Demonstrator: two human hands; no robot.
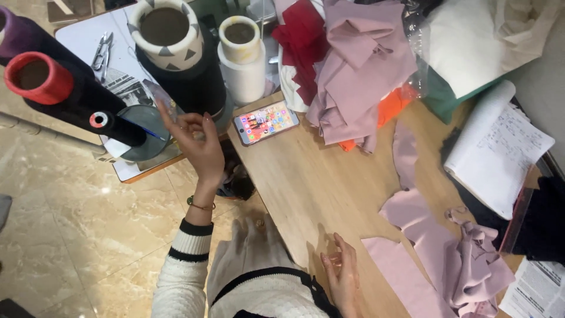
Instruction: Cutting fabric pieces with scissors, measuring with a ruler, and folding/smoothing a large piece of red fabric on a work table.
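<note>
— Up by the cones, what is the left hand (197,141) doing?

— It is raised, palm toward the head, fingers loosely curled, thumb close to the forefinger. I cannot tell whether a thread is pinched there; none shows. The nearest thing is the slim black spool (120,129), just left of the fingertips and apart from them.

— And the right hand (341,274)?

— Slack on the table (300,182) near its front edge, fingers half bent, holding nothing. A pink strip (403,277) lies just beside it.

— Which way does the spool point?

— Its red-and-white cap faces up toward the camera and to the left. Its long axis slants from there down and right, to the grey dish (154,148) at its foot. It likely stands upright and only looks tilted from above.

— How should it be handled?

— My judgement: come along that axis, over the cap, with light fingers. A sideways push could tip it into the big cone (65,94) next to it. The resting hand could steady the strip.

— Anything else nearby?

— A lit phone (265,122) lies between the hands' reach and the cloth pile (353,65).
</note>
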